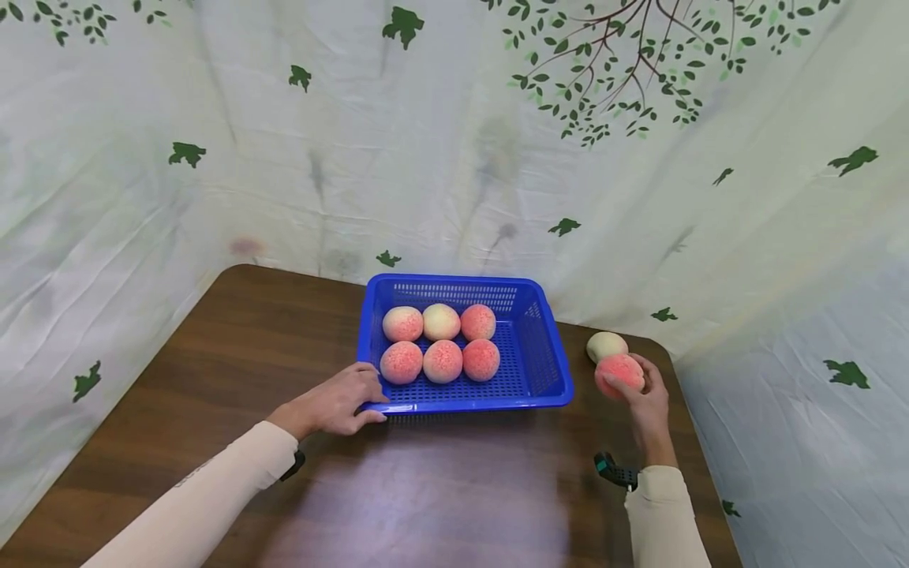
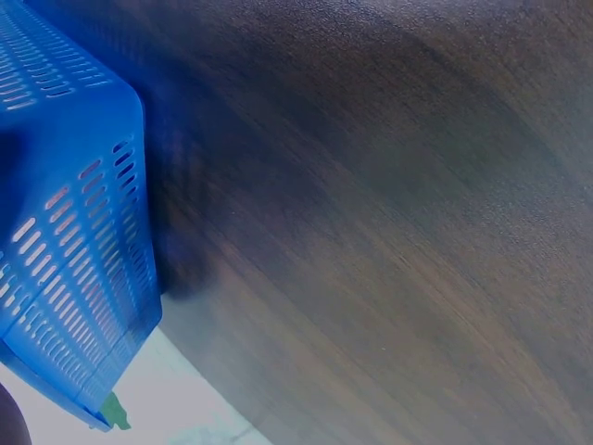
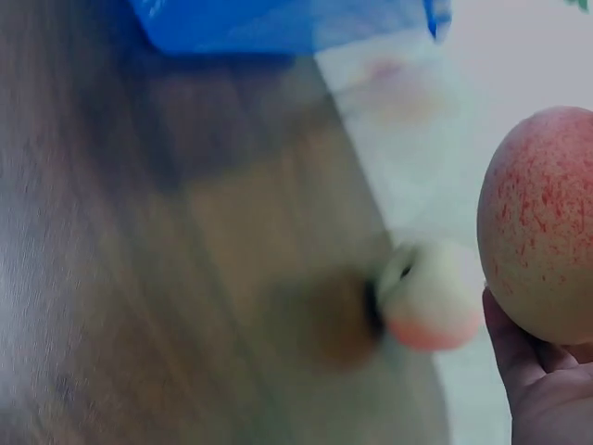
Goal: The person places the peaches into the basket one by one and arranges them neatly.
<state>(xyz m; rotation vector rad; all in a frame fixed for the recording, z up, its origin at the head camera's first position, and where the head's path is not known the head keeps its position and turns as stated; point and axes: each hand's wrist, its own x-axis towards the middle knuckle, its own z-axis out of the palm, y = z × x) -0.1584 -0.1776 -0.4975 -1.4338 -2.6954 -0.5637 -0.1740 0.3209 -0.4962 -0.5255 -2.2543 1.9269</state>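
In the head view, a blue plastic basket [image 1: 529, 380] holds several pink-and-cream peaches [image 1: 443, 361] in two rows on its left and middle. My left hand [image 1: 348, 398] grips the basket's front left corner, fingers over the rim and thumb at the outer front side. To the right of the basket, my right hand [image 1: 649, 398] holds a pink peach [image 1: 619, 374] between thumb and fingers; the right wrist view shows that peach [image 3: 547, 222] raised off the table. A paler peach [image 1: 607, 345] rests on the table just behind it.
The brown wooden table [image 1: 284, 331] ends at the back against a pale hanging cloth [image 1: 426, 158] with printed leaves. Its right edge runs close beside my right hand. The basket's slotted side [image 2: 83, 250] fills the left of the left wrist view.
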